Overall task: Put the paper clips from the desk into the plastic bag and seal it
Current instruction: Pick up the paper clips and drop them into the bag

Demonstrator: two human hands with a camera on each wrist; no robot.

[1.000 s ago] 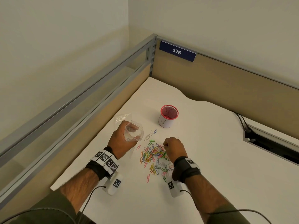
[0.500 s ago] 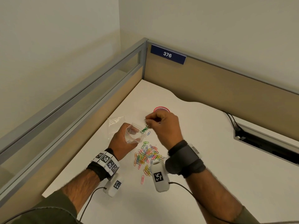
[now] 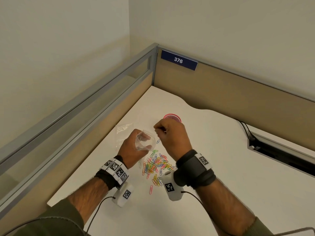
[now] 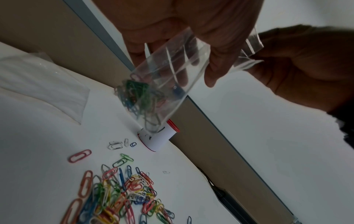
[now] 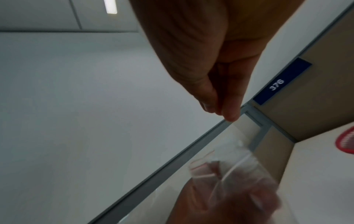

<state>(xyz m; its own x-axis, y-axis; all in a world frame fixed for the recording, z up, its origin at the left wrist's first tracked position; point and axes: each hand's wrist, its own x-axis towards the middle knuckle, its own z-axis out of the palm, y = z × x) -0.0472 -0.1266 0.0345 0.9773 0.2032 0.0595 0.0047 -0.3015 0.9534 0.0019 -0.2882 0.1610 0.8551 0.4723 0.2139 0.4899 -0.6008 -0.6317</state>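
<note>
Far left on the tabletop [image 3: 213,167] lies a spare clear bag [image 3: 123,129], flat, nothing to do w/ it yet as far as I can tell.

Next, the left hand [image 3: 132,150] is up off the tabletop w/ its fingers curled round the bag [image 3: 144,140], and it holds the top wide open. The left wrist view shows some clips already inside [image 4: 138,94], mostly green and blue, sitting in the bottom corner. So a small part of the job is done.

Below and between the hands is the pile of clips [image 3: 155,166]. It's still big, lots of colours, plus a few strays near it. That's most of the work left.

Right of the bag, the right hand [image 3: 170,138] hangs just beside the open top, fingertips [image 5: 228,112] pressed together, pointing down. No clip shows between them in the right wrist view, so it looks empty, prob. just let some go, though that's my guess.

Behind that hand stands a red-rimmed cup [image 3: 172,117], partly hidden.

Still to do: many more grabs from the pile, pick up the strays, then press the top of the bag closed. I'd say approx. early on, not near half.
</note>
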